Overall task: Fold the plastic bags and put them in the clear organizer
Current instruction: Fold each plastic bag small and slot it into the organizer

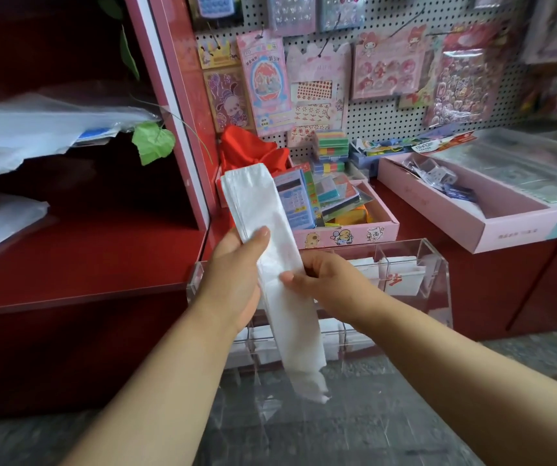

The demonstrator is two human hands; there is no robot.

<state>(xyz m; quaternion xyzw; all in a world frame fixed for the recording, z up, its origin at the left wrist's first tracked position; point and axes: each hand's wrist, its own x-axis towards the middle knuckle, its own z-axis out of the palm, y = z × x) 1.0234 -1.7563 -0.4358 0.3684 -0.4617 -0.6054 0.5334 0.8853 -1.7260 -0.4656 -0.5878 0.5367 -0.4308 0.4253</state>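
Left hand [236, 274], frame centre: thumb and curled fingers clamp the white bag stack [272, 250] mid-length. Right hand [317, 280] pinches its right edge just below. Stack hangs in front of the clear organizer [438, 264], lower centre. Judgement: fold upper half onto the tail, edges aligned, before lowering. White bags already sit inside; pink trays [347, 232] crowd behind.

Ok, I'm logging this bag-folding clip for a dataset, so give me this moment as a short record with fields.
held item: stack of white plastic bags, folded into a long strip
left hand: grips the strip's middle, thumb on top
right hand: pinches the strip lower down
strip's lower end: hangs loose in front of the clear organizer
organizer contents: white folded bags in several compartments
behind: pink box of stationery
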